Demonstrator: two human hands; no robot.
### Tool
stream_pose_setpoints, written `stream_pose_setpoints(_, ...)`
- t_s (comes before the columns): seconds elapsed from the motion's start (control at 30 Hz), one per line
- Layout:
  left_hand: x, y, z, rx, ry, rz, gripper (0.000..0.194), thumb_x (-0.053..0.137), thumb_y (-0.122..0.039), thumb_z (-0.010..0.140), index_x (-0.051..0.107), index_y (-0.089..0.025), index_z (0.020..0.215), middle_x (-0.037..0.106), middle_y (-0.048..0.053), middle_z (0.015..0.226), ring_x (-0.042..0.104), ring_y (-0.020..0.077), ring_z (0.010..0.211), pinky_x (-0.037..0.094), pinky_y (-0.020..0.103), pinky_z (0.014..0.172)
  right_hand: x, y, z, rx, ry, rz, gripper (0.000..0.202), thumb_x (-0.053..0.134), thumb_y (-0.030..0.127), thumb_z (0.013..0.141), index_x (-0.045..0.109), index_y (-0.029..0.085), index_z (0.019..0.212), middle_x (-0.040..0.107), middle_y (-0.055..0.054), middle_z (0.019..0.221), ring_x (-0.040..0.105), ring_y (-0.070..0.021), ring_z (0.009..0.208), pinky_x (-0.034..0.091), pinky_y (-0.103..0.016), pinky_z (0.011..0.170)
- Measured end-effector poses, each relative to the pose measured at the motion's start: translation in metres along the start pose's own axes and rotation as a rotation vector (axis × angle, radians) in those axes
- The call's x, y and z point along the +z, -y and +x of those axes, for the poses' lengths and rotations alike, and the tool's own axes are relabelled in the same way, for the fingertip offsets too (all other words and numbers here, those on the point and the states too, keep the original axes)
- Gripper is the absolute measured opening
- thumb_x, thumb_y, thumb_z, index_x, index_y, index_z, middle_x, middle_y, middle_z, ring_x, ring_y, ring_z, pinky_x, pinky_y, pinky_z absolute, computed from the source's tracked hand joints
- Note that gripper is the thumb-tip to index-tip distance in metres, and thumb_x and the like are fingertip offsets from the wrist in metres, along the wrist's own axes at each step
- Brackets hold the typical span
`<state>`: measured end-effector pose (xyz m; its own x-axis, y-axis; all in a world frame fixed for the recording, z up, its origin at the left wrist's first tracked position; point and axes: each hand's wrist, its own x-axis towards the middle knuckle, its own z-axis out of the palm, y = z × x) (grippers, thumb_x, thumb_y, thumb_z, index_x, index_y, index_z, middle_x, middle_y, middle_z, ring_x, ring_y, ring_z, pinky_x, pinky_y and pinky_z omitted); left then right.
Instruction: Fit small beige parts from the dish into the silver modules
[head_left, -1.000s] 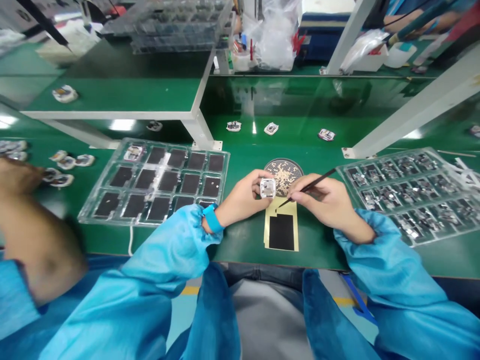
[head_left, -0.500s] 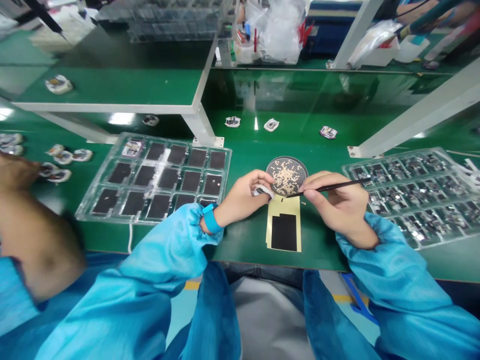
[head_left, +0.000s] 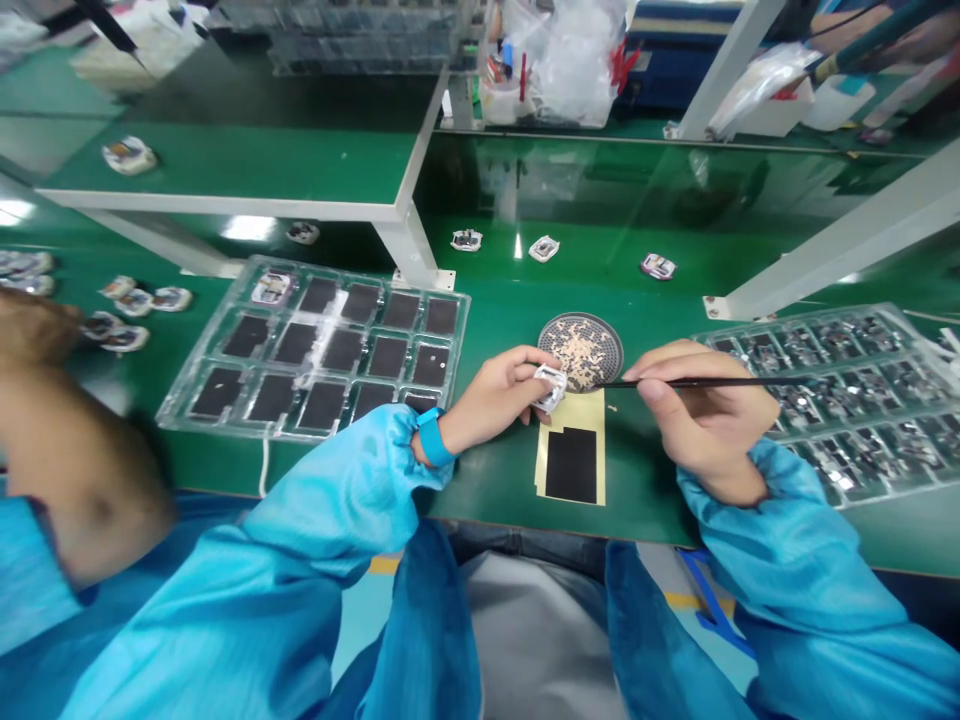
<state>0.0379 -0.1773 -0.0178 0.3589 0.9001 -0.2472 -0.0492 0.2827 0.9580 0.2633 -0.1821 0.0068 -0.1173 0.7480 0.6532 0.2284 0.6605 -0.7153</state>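
My left hand [head_left: 499,405] pinches a small white part [head_left: 550,388] with a grey centre, just beside a round perforated dish [head_left: 611,345] that holds many small tan bits. In my right hand [head_left: 697,400] is a thin dark stick [head_left: 720,381], gripped between thumb and fingers, its tip at the dish's lower edge. Below the dish lies a yellow sheet [head_left: 601,465] with a black patch [head_left: 571,466] on it.
A clear tray [head_left: 174,400] with black pads stands at left, another tray [head_left: 870,490] with metallic parts at right. White parts [head_left: 544,248] lie behind the dish. Another person's arm [head_left: 75,430] reaches in at far left. A white-legged shelf [head_left: 225,209] stands behind.
My left hand has turned the white part so more of its face shows. My right hand has moved slightly right, and the stick lies more level, its tip still near the dish.
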Motion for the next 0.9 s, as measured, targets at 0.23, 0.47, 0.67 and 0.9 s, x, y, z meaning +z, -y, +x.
stream_pose_setpoints(0.23,0.005,0.003,-0.005,0.042,-0.09,0.036,0.025,0.075,-0.024,0.085,0.059,-0.017,0.102,0.074,0.003,0.079,0.072,0.014,0.059,0.044,0.016,0.042,0.003,-0.003,-0.003,-0.03,0.068,-0.064,0.011,0.076,0.022,0.085,0.073,0.028,0.093,0.077,-0.006,0.086,0.074,-0.026,0.08,0.061,-0.045,0.07)
stream_pose_setpoints(0.47,0.005,0.001,-0.006,0.037,-0.095,0.076,0.024,0.072,-0.026,0.088,0.059,-0.017,0.106,0.074,0.004,0.079,0.074,0.0158,0.059,0.042,0.016,0.038,0.01,-0.008,-0.003,-0.093,0.14,-0.093,0.02,0.076,0.015,0.083,0.074,0.029,0.097,0.078,-0.004,0.089,0.074,-0.0245,0.082,0.061,-0.043,0.073)
stream_pose_setpoints(0.67,0.005,0.002,-0.006,0.045,-0.092,0.081,0.025,0.072,-0.026,0.088,0.059,-0.018,0.107,0.074,0.003,0.079,0.074,0.016,0.059,0.042,0.016,0.038,0.011,-0.01,-0.004,-0.108,0.163,-0.108,0.022,0.077,0.015,0.082,0.074,0.03,0.097,0.079,-0.003,0.09,0.075,-0.0246,0.083,0.06,-0.044,0.075)
stream_pose_setpoints(0.9,0.005,0.002,-0.006,0.043,-0.089,0.082,0.024,0.071,-0.025,0.088,0.058,-0.017,0.107,0.073,0.003,0.078,0.074,0.0161,0.059,0.042,0.016,0.038,0.012,-0.01,-0.003,-0.142,0.188,-0.124,0.024,0.075,0.012,0.083,0.073,0.029,0.099,0.079,-0.003,0.09,0.075,-0.0243,0.084,0.06,-0.043,0.074)
